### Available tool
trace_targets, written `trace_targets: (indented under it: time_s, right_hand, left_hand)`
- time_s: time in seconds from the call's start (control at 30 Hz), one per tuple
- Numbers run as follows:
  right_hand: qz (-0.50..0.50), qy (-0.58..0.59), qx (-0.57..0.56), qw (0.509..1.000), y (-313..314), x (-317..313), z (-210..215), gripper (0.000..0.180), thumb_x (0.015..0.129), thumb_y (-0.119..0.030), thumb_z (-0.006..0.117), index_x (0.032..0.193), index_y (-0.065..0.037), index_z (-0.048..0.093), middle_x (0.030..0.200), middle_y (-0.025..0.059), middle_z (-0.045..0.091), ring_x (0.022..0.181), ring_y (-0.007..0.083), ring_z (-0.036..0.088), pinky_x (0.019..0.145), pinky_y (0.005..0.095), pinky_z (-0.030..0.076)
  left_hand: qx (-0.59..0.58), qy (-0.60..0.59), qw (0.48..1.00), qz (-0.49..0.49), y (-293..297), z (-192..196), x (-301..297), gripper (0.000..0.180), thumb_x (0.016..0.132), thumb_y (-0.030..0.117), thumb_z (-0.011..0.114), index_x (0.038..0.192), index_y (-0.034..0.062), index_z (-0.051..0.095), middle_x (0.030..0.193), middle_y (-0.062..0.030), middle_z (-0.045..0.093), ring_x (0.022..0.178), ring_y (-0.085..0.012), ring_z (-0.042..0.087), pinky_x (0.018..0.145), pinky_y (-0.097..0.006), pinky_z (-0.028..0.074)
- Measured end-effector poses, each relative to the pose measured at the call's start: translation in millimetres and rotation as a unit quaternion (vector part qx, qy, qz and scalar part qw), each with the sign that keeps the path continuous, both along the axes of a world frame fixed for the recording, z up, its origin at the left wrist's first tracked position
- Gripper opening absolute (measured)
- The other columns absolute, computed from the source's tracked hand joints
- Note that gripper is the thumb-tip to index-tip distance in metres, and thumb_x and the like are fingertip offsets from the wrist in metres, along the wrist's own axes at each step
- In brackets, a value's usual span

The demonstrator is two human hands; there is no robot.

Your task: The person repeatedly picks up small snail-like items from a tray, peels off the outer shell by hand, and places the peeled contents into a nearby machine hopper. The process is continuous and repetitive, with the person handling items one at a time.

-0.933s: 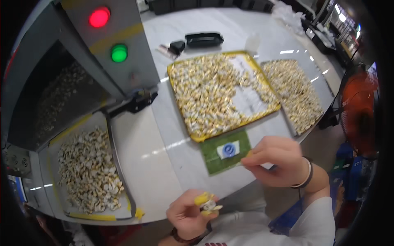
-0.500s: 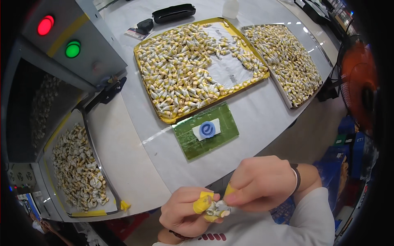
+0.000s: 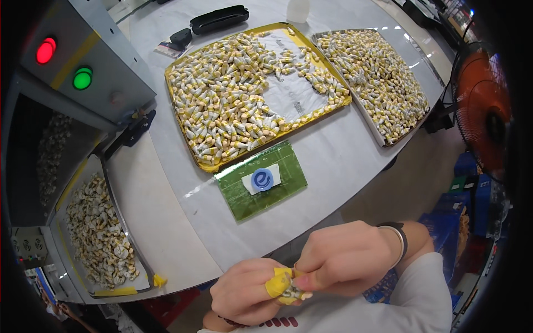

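Observation:
My left hand (image 3: pixel 244 294) is closed around a few small white-and-yellow pieces (image 3: pixel 292 295) with tan ends, close to my body. Yellow tape (image 3: pixel 277 284) wraps a fingertip of that hand. From the right, my right hand (image 3: pixel 344 255) pinches at the same pieces with thumb and fingers, touching the left hand's fingertips. Its grip partly hides what lies between them. Beyond the hands, a yellow-rimmed tray (image 3: pixel 348 101) holds many similar pieces, with bare white lining showing at its right side.
A green board (image 3: pixel 239 206) with a blue disc (image 3: pixel 262 179) lies in front of the yellow tray. Another full tray (image 3: pixel 383 139) stands to the right, and one of greyish pieces (image 3: pixel 102 238) at the left beside a machine with red and green lights (image 3: pixel 83 78). An orange fan (image 3: pixel 480 105) stands far right.
The right hand has moved left, and its fingertips now meet the pieces in the left hand. The whole table appears shifted slightly left as the view turned.

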State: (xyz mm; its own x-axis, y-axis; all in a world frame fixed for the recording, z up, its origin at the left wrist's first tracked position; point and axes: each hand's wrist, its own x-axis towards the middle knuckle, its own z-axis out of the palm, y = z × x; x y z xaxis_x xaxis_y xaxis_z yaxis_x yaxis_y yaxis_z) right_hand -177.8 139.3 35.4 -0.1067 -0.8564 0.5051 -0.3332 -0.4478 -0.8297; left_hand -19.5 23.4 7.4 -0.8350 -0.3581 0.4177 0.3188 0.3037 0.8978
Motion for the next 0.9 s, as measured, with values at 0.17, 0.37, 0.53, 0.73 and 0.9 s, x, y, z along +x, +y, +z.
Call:
trace_targets:
  time_s: [0.17,0.37,0.53,0.73,0.9]
  right_hand:
    - [-0.004,0.02,-0.005,1.0,1.1,1.8,4.1,0.01,0.072,0.006,0.067,0.08,0.004,0.061,0.078,0.0129,0.062,0.061,0.0215,0.06,0.052,0.027,0.049]
    - [-0.011,0.063,-0.008,0.998,2.3,-0.4,5.7,0.014,0.071,0.006,0.067,0.084,0.004,0.061,0.079,0.0125,0.062,0.063,0.0214,0.06,0.054,0.0273,0.05]
    - [-0.059,0.085,0.004,0.995,2.4,0.7,3.4,0.022,0.066,0.002,0.072,0.086,0.001,0.062,0.081,0.0102,0.063,0.062,0.0199,0.059,0.054,0.0272,0.05]
    - [-0.088,0.031,0.021,0.995,6.0,6.5,-2.7,0.023,0.064,0.001,0.072,0.086,-0.002,0.064,0.079,0.0066,0.06,0.062,0.0189,0.057,0.054,0.0269,0.047]
    - [-0.026,-0.03,0.085,0.996,-0.7,-9.9,4.5,0.015,0.072,-0.003,0.069,0.086,-0.001,0.064,0.082,0.0086,0.052,0.07,0.0189,0.052,0.057,0.0249,0.042]
  left_hand:
    - [0.025,0.089,0.995,0.028,8.5,-7.0,-1.9,0.025,0.067,-0.001,0.07,0.09,-0.0037,0.06,0.081,-0.0161,0.064,0.069,-0.0273,0.063,0.064,-0.035,0.052]
    - [0.008,0.106,0.994,0.036,6.9,-1.2,-5.1,0.021,0.066,-0.006,0.062,0.087,-0.007,0.06,0.077,-0.0187,0.062,0.064,-0.0299,0.061,0.062,-0.037,0.052]
    - [0.095,0.067,0.987,0.108,19.0,-10.7,-9.5,0.023,0.069,0.001,0.07,0.089,-0.0054,0.061,0.078,-0.0154,0.063,0.067,-0.0258,0.062,0.062,-0.031,0.05]
    - [0.028,-0.022,0.998,0.058,6.5,-1.6,-4.1,0.025,0.069,0.003,0.075,0.089,-0.0031,0.061,0.088,-0.0141,0.066,0.079,-0.0226,0.064,0.069,-0.029,0.051]
    - [0.312,-0.101,0.944,-0.048,4.7,0.1,3.6,0.022,0.076,-0.001,0.067,0.095,-0.0056,0.056,0.091,-0.0148,0.066,0.084,-0.018,0.064,0.075,-0.027,0.049]
